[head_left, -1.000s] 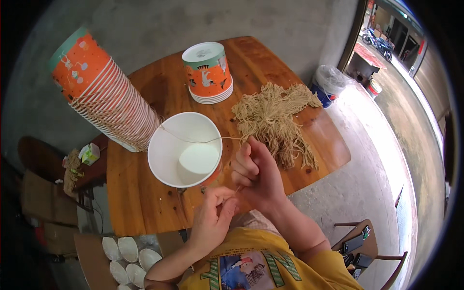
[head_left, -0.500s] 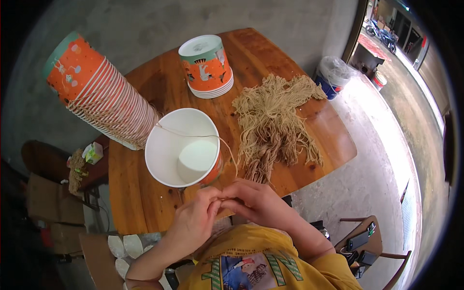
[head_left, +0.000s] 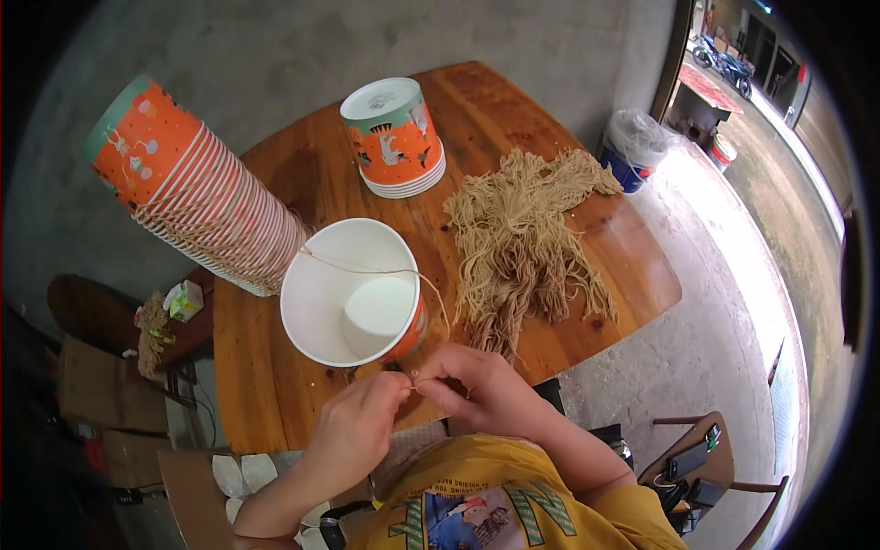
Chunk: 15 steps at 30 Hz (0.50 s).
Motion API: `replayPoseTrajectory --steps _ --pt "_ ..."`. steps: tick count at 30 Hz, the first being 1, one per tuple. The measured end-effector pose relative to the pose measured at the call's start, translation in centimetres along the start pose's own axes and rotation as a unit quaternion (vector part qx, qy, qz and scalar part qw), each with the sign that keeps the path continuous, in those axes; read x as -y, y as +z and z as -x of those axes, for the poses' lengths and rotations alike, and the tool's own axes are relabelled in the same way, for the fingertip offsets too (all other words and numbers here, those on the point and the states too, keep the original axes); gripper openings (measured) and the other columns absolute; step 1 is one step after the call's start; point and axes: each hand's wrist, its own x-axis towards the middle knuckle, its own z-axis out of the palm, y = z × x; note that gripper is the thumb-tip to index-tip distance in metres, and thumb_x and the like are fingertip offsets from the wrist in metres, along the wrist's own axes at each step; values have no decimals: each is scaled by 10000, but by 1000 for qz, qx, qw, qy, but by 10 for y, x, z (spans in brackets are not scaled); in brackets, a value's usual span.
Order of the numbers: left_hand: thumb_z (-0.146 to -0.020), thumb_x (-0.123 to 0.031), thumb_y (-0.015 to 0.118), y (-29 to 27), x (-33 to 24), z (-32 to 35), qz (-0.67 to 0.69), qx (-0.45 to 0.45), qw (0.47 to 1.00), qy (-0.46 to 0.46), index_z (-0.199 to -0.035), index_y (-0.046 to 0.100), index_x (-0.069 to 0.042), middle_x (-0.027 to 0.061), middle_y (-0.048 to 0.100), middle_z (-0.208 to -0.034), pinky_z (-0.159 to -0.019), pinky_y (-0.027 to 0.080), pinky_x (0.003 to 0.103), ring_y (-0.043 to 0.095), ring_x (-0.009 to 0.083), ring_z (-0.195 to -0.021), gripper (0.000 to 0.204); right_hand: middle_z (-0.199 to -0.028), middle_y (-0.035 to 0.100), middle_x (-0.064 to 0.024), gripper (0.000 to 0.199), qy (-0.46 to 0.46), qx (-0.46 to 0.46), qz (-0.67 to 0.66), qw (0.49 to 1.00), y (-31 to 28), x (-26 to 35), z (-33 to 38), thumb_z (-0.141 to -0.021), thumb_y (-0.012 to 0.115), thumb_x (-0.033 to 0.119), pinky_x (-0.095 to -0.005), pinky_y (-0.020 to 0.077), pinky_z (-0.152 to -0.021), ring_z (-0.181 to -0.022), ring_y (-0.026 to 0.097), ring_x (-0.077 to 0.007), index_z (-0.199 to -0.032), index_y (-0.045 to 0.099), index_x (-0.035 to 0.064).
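Close to the table's front edge, my left hand point(head_left: 356, 420) and my right hand point(head_left: 477, 385) meet with fingertips pinched on a thin tan cord point(head_left: 438, 293). From the fingers the cord rises past the right side of a white-lined paper bucket point(head_left: 316, 307) and lies across its mouth as a handle. This bucket stands on the wooden table, its mouth tipped toward me. Whatever knot or cord end sits between my fingertips is too small to make out. To the right of the bucket, a loose heap of tan cords point(head_left: 527, 238) spreads over the tabletop.
On the left leans a tall nested stack of orange buckets point(head_left: 220, 206) with cords along it. A shorter upside-down stack point(head_left: 394, 137) stands at the back of the wooden table point(head_left: 275, 394). A chair point(head_left: 724, 440) holding phones is at right; a lined bin point(head_left: 632, 151) stands beyond the table.
My hands have drawn slightly apart, left hand shifting left, with a short bit of cord now showing between the fingertips. The whole view has shifted a little.
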Motion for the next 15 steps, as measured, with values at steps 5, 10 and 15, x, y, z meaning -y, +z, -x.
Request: replayPoseTrajectory --steps 5,10,15 --pt "-921 -72 604 -6 -2 -6 45 -17 999 -13 -972 558 -21 134 653 -846 -632 520 362 667 296 -739 86 -839 618 -54 63 33 10 -48 998 -2 0 -1 -898 635 70 -274 473 -679 -768 596 -142 -929 621 18" --pt "-913 -77 604 -9 -3 -5 71 16 996 -46 -999 546 -29 137 639 -905 -687 514 401 647 332 -808 114 -749 534 40 43 56 0 -109 992 2 -3 -1 -882 648 49 -197 385 -581 -652 461 -30 -902 613 34" --pt "-878 -84 643 -5 1 -3 74 -9 997 -29 -993 545 -35 122 628 -870 -676 508 400 638 323 -770 159 -662 395 87 78 70 -48 -123 989 14 -8 3 -857 647 28 -190 316 -532 -597 337 -10 -859 573 52"
